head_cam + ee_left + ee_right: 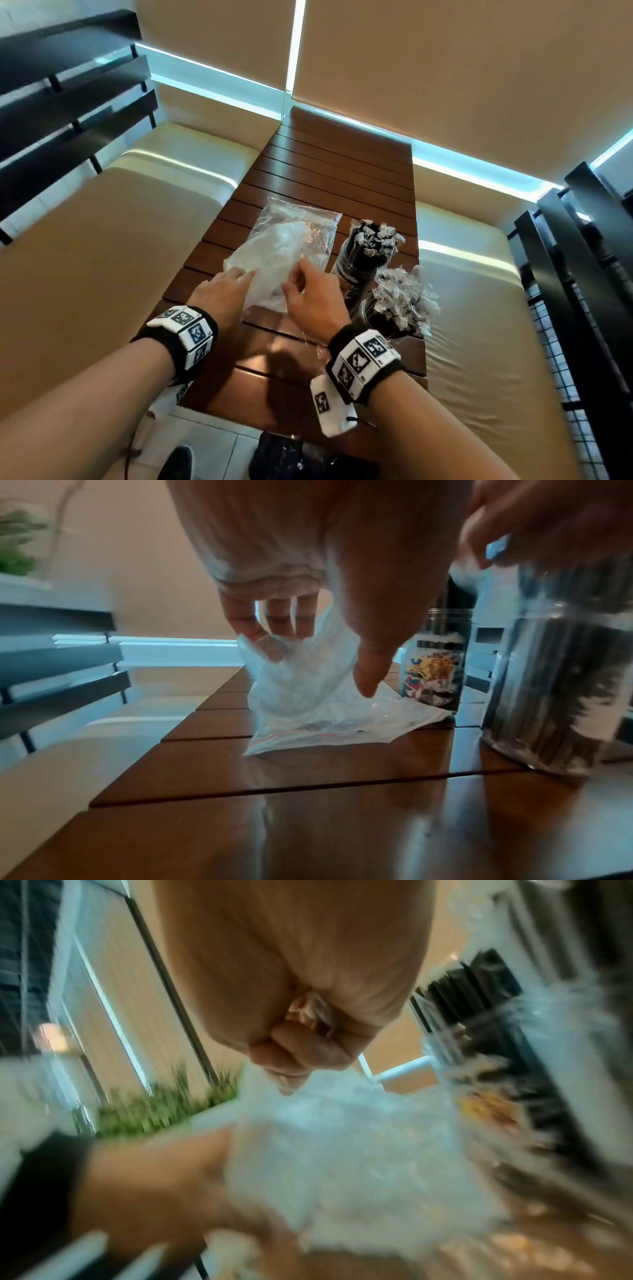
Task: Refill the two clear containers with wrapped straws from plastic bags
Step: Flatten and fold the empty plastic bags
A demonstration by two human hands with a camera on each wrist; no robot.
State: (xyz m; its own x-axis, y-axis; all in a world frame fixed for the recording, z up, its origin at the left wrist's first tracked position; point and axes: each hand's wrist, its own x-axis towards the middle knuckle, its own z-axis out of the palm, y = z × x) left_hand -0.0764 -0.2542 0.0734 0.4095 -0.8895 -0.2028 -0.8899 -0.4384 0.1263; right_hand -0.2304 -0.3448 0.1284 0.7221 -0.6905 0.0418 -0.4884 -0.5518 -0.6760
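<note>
I have both hands at the near end of a crumpled clear plastic bag (287, 253) lying flat on the dark slatted wooden tabletop (329, 164), in the middle of the head view. The bag's long axis runs away from me, from lower centre toward the upper right of the frame. Its red-lined zip edge is the near end in the left wrist view, so I judge the mouth faces me. It looks nearly empty; I cannot make out any straws inside.

My left hand (222, 291) sits at the bag's lower left, fingers straight and spread, tips pressing the film down. My right hand (308, 291) is at the lower right edge, fingers curled with thumb against forefinger. The right wrist view is badly blurred, but it appears to pinch a fold of the bag.

The two clear cylindrical containers stand just right of the bag, one behind the other. The farther container (363, 260) holds dark straws with white wrapper ends, and the nearer container (394, 311) is crowded with wrapped straws (404, 291). Both look full already.

The right hand is the nearer one to the containers, so anything drawn from the bag would travel right from there.
</note>
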